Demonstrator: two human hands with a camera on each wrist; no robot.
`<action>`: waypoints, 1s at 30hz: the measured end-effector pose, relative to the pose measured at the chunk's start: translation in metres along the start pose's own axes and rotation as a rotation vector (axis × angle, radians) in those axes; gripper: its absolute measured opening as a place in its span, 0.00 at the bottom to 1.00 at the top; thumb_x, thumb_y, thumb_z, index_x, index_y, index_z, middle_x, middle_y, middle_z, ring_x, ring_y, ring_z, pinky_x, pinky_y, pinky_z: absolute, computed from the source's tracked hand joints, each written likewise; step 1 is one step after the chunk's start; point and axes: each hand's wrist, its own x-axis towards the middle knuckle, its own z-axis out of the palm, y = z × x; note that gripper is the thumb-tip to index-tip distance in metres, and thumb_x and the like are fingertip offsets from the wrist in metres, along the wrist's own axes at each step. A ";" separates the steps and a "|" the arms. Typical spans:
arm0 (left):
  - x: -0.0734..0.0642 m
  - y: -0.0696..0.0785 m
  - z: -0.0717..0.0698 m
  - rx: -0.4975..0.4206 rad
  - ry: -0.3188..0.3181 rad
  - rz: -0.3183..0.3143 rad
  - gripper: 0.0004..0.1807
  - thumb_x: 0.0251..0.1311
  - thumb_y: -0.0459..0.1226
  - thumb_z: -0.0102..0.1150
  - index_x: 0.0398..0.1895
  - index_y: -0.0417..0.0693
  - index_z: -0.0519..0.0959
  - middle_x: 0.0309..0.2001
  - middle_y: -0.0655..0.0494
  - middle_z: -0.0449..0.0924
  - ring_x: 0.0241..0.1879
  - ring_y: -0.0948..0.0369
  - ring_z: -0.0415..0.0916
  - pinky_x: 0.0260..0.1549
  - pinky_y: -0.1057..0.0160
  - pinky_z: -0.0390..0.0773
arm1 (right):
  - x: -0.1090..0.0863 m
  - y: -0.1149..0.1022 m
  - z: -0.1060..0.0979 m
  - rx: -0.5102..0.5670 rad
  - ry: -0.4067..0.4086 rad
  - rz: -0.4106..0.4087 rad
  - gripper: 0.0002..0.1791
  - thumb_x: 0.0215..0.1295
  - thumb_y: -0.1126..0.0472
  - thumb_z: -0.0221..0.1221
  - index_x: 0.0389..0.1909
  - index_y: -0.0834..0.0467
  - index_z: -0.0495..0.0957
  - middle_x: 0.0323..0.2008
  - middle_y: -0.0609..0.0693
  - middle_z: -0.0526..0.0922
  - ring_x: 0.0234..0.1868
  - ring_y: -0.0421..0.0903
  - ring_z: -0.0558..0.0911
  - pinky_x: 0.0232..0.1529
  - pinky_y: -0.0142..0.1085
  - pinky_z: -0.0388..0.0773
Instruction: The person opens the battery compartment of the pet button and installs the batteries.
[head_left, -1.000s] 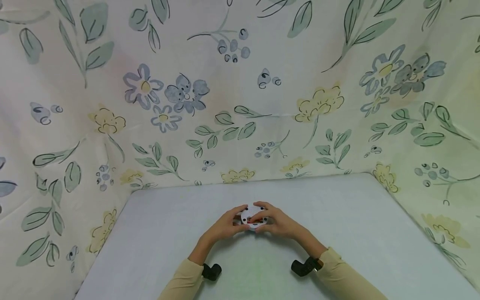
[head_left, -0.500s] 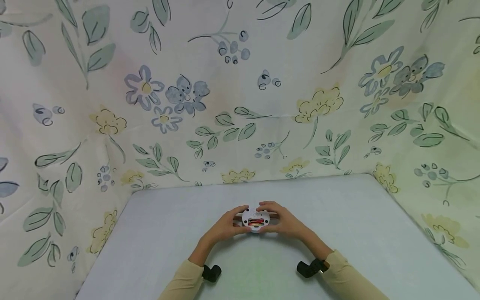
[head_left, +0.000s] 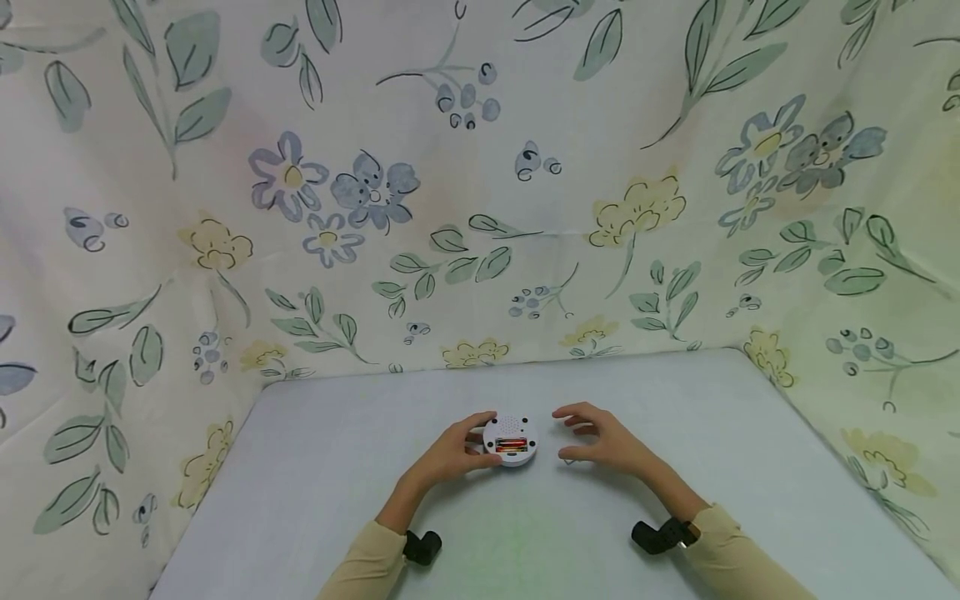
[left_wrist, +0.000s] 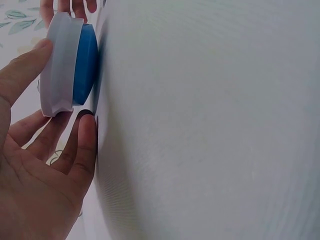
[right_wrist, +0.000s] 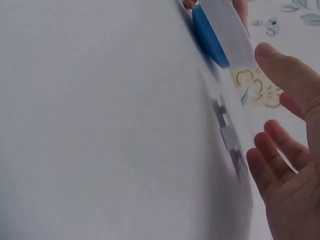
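Observation:
A round white battery-powered device (head_left: pixel 512 426) lies with its back up. Red batteries (head_left: pixel 512 445) show in its uncovered compartment, and its underside (left_wrist: pixel 85 65) is blue in the left wrist view. My left hand (head_left: pixel 452 450) grips the device's left side between thumb and fingers. To the right, apart from it, my right hand (head_left: pixel 609 442) hovers with loosely bent fingers and holds nothing. Beneath its thumb lies a small white tabbed piece (right_wrist: pixel 229 137), which looks like the battery cover; in the head view it is mostly hidden.
A pale cloth-covered table (head_left: pixel 337 417) lies under both hands. Floral fabric (head_left: pixel 480 283) hangs at the back and along the sides. Each wrist carries a black camera, on the left (head_left: pixel 423 547) and on the right (head_left: pixel 660 536).
My right hand has drawn back from the device and moved right, uncovering the batteries. The left hand keeps its grip in nearly the same place.

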 end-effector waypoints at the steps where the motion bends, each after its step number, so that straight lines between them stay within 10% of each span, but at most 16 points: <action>1: 0.000 0.000 0.000 -0.002 -0.001 0.001 0.41 0.62 0.39 0.72 0.75 0.40 0.64 0.69 0.43 0.68 0.59 0.47 0.75 0.50 0.56 0.80 | -0.002 0.001 -0.002 -0.011 0.003 -0.002 0.34 0.59 0.57 0.75 0.64 0.63 0.74 0.61 0.55 0.77 0.58 0.59 0.77 0.59 0.51 0.76; 17: 0.001 -0.002 0.000 -0.006 -0.005 0.003 0.41 0.62 0.39 0.72 0.75 0.39 0.64 0.69 0.43 0.68 0.59 0.47 0.75 0.50 0.56 0.80 | -0.019 0.014 -0.014 -0.170 -0.006 0.011 0.32 0.56 0.50 0.76 0.59 0.57 0.79 0.56 0.47 0.79 0.53 0.53 0.77 0.53 0.45 0.77; 30: 0.001 -0.001 0.001 0.001 -0.001 -0.006 0.41 0.63 0.40 0.72 0.76 0.40 0.63 0.70 0.42 0.67 0.59 0.47 0.75 0.51 0.56 0.80 | -0.022 0.017 -0.014 -0.267 0.027 0.010 0.23 0.56 0.50 0.76 0.51 0.53 0.84 0.54 0.50 0.78 0.58 0.56 0.73 0.58 0.60 0.69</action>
